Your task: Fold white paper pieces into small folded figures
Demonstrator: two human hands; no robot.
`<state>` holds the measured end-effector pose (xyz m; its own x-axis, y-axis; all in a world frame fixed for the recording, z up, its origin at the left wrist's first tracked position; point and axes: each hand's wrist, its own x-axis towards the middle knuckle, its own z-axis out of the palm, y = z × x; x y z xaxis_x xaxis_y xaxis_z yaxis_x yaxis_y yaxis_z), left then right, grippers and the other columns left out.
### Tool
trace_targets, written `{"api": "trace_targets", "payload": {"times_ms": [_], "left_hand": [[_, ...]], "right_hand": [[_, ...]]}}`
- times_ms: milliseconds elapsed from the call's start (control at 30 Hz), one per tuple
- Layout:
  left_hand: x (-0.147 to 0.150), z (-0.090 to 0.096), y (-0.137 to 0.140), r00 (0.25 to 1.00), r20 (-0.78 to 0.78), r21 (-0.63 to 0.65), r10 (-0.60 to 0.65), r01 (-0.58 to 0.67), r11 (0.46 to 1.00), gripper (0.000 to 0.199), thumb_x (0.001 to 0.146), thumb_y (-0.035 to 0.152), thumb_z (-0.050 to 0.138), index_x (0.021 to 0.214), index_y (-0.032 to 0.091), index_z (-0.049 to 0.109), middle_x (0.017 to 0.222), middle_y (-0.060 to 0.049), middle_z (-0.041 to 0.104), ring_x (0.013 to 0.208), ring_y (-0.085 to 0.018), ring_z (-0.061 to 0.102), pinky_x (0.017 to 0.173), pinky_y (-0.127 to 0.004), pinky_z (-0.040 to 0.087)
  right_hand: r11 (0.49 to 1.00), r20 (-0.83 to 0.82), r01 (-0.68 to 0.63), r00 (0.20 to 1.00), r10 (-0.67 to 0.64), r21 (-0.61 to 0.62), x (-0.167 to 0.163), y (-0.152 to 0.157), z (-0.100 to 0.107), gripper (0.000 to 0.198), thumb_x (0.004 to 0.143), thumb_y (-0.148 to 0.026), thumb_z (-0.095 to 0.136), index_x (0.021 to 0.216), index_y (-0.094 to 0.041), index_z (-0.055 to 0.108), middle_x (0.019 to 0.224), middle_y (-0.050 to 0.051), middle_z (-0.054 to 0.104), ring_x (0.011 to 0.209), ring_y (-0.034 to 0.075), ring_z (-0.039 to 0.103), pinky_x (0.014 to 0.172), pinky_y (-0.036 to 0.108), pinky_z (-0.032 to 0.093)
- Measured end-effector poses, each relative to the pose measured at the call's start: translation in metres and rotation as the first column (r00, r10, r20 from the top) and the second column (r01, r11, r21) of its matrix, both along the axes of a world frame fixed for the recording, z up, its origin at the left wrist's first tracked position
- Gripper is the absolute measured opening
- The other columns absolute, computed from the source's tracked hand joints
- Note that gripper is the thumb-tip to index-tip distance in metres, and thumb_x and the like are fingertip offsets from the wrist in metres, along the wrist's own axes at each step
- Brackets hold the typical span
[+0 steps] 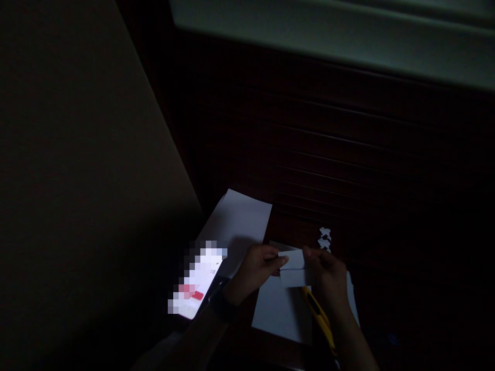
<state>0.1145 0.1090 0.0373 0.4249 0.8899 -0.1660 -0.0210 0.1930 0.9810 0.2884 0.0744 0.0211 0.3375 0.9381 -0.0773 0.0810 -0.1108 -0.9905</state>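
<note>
A small piece of white paper (293,277) with a crease or slit across its middle is held up between my two hands. My left hand (255,269), with a dark band on the wrist, pinches its left edge between thumb and fingers. At the upper right edge, my right hand (328,273) has its fingers closed on the same piece. Below it lies a white sheet (280,312) on the dark table. A yellow-handled tool (319,314), perhaps a utility knife, rests beside that sheet, partly covered by my right forearm.
A larger white sheet (240,221) lies further back on the left. The lit screen of a phone or tablet (201,288) glows left of my left hand. Small torn or cut paper scraps (325,239) sit behind my right hand. Dark ridged panelling (328,154) rises behind; the room is dim.
</note>
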Motion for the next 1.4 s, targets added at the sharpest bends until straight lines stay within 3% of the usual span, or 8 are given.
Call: {"api": "trace_targets", "payload": {"times_ms": [167, 367, 633, 833, 1000, 1100, 1200, 1400], "left_hand": [[-0.007, 0.002, 0.003, 0.990, -0.137, 0.127, -0.021, 0.039, 0.991, 0.030, 0.079, 0.037, 0.053, 0.062, 0.013, 0.060, 0.054, 0.001, 0.054, 0.050, -0.009, 0.049, 0.047, -0.019, 0.037], [-0.008, -0.005, 0.006, 0.976, -0.197, 0.288, 0.095, -0.035, 0.957, 0.034, 0.082, 0.040, 0.048, 0.061, 0.014, 0.056, 0.057, 0.003, 0.050, 0.054, -0.010, 0.045, 0.049, -0.020, 0.033], [-0.016, -0.009, 0.014, 0.929, -0.228, 0.296, 0.290, -0.217, 0.930, 0.037, 0.081, 0.045, 0.049, 0.064, 0.014, 0.059, 0.057, 0.001, 0.052, 0.055, -0.011, 0.047, 0.049, -0.021, 0.034], [-0.014, -0.007, 0.015, 0.934, -0.168, 0.177, 0.315, -0.286, 0.942, 0.034, 0.079, 0.047, 0.052, 0.072, 0.015, 0.062, 0.063, 0.000, 0.060, 0.058, -0.014, 0.055, 0.051, -0.022, 0.040], [-0.011, 0.001, 0.012, 0.951, -0.154, 0.151, 0.268, -0.246, 0.958, 0.033, 0.079, 0.045, 0.053, 0.074, 0.014, 0.064, 0.065, -0.001, 0.061, 0.058, -0.013, 0.056, 0.051, -0.022, 0.042], [-0.012, 0.004, 0.011, 0.969, -0.096, 0.154, 0.227, -0.211, 0.965, 0.032, 0.080, 0.041, 0.053, 0.099, 0.016, 0.062, 0.074, -0.003, 0.063, 0.062, -0.013, 0.057, 0.052, -0.022, 0.043], [-0.012, 0.003, 0.008, 0.988, -0.037, 0.138, 0.147, -0.140, 0.980, 0.051, 0.076, 0.035, 0.061, 0.123, 0.020, 0.048, 0.070, -0.001, 0.063, 0.058, -0.012, 0.057, 0.050, -0.021, 0.041], [-0.013, -0.004, 0.007, 0.996, 0.059, 0.024, 0.066, -0.068, 0.997, 0.033, 0.072, 0.029, 0.065, 0.101, 0.013, 0.060, 0.083, -0.007, 0.068, 0.073, -0.018, 0.063, 0.062, -0.026, 0.048]], "right_hand": [[0.981, 0.101, -0.194, 0.976, 0.193, -0.002, 0.009, 0.003, 0.003, 0.021, 0.075, -0.037, 0.064, 0.077, -0.016, 0.068, 0.074, 0.005, 0.068, 0.068, 0.019, 0.060, 0.064, 0.028, 0.045], [0.937, 0.138, -0.344, 0.927, 0.348, -0.058, 0.007, 0.002, 0.007, 0.023, 0.077, -0.036, 0.060, 0.075, -0.015, 0.068, 0.069, 0.005, 0.067, 0.066, 0.019, 0.060, 0.062, 0.029, 0.046], [0.954, 0.131, -0.299, 0.945, 0.299, -0.019, 0.022, 0.001, 0.013, 0.025, 0.079, -0.037, 0.058, 0.072, -0.015, 0.067, 0.073, 0.008, 0.068, 0.072, 0.021, 0.062, 0.072, 0.034, 0.046], [0.968, -0.040, -0.215, 0.974, 0.222, 0.131, 0.001, 0.001, 0.012, 0.031, 0.074, -0.037, 0.064, 0.102, -0.024, 0.059, 0.100, 0.006, 0.065, 0.091, 0.022, 0.060, 0.078, 0.035, 0.047], [0.956, 0.126, -0.281, 0.955, 0.269, 0.089, -0.013, 0.000, 0.008, 0.026, 0.073, -0.034, 0.066, 0.095, -0.022, 0.065, 0.077, 0.001, 0.060, 0.070, 0.016, 0.055, 0.064, 0.028, 0.045], [0.967, 0.142, -0.246, 0.961, 0.236, 0.061, -0.010, 0.001, 0.004, 0.024, 0.074, -0.032, 0.064, 0.094, -0.020, 0.067, 0.065, -0.002, 0.052, 0.061, 0.013, 0.048, 0.056, 0.025, 0.040], [0.980, 0.119, -0.194, 0.975, 0.186, 0.054, -0.007, 0.002, 0.004, 0.025, 0.073, -0.033, 0.064, 0.094, -0.019, 0.067, 0.066, -0.001, 0.054, 0.060, 0.013, 0.049, 0.055, 0.025, 0.040], [0.982, -0.149, -0.148, 0.975, 0.164, 0.114, -0.011, 0.002, 0.007, 0.059, 0.070, -0.029, 0.067, 0.125, -0.025, 0.046, 0.085, 0.004, 0.066, 0.072, 0.018, 0.060, 0.063, 0.030, 0.048]]}}
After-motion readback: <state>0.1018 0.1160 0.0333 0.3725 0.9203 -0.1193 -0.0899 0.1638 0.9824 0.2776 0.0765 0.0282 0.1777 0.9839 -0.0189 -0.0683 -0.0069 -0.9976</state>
